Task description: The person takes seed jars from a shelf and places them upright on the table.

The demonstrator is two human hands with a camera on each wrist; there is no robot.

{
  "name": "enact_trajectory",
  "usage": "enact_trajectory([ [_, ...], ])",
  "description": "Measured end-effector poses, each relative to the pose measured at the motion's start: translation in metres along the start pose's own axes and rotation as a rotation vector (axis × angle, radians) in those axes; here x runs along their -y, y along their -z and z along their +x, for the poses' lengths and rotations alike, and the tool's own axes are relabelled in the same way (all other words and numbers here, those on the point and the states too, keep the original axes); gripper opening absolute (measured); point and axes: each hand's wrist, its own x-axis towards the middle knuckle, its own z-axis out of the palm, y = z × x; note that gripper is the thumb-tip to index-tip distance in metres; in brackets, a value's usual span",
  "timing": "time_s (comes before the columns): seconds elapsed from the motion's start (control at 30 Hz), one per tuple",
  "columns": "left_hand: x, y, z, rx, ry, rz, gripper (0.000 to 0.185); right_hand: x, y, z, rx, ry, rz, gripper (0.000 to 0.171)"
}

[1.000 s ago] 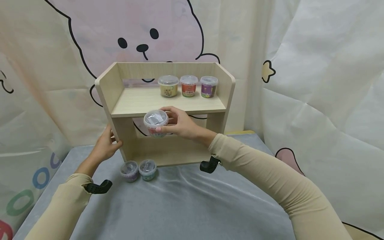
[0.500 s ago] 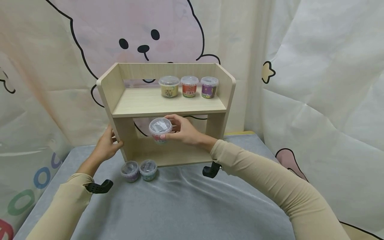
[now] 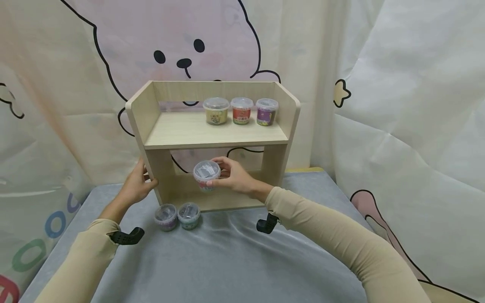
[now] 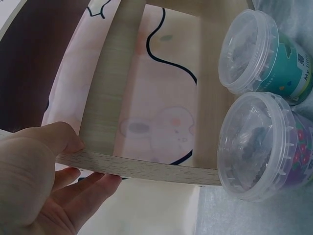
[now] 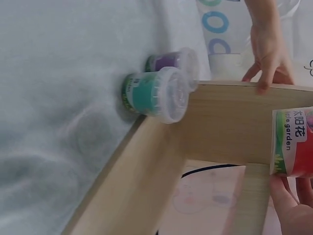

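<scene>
My right hand (image 3: pixel 238 179) holds a small plastic tub with a clear lid (image 3: pixel 206 171) between thumb and fingers, in front of the shelf's lower opening. In the right wrist view its label (image 5: pixel 296 142) is red and white with "little garden" lettering. My left hand (image 3: pixel 136 184) grips the left side panel of the light wooden shelf (image 3: pixel 212 134), thumb on one face and fingers on the other in the left wrist view. Close by, a purple tub (image 3: pixel 166 217) and a teal tub (image 3: pixel 189 216) stand side by side on the table at the shelf's lower front left.
On the upper shelf board stand a yellow tub (image 3: pixel 216 111), a red tub (image 3: pixel 241 111) and a purple-labelled tub (image 3: pixel 267 112), toward the right. A grey cloth (image 3: pixel 227 265) covers the table. A printed curtain (image 3: pixel 303 50) hangs behind.
My right hand has lowered the red-labelled tub and moved it slightly right, from near the upper board's edge to the lower opening. The left hand keeps its grip on the side panel.
</scene>
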Motion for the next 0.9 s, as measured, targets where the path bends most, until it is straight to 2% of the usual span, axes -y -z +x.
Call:
enact_trajectory([
  [0.27, 0.002, 0.0, -0.002, 0.003, 0.009, -0.001, 0.091, -0.023, -0.005, -0.004, 0.003, -0.025, 0.045, 0.069],
  [0.57, -0.001, 0.003, 0.002, 0.001, 0.002, 0.008, 0.094, -0.044, -0.008, -0.006, 0.001, -0.05, 0.064, 0.071],
  [0.8, 0.0, 0.0, 0.0, -0.001, 0.02, -0.016, 0.094, -0.068, -0.013, -0.007, 0.001, -0.076, 0.015, 0.069],
  [0.9, 0.001, -0.001, -0.001, -0.004, 0.022, -0.017, 0.093, -0.08, -0.016, -0.008, 0.003, -0.09, 0.026, 0.07],
])
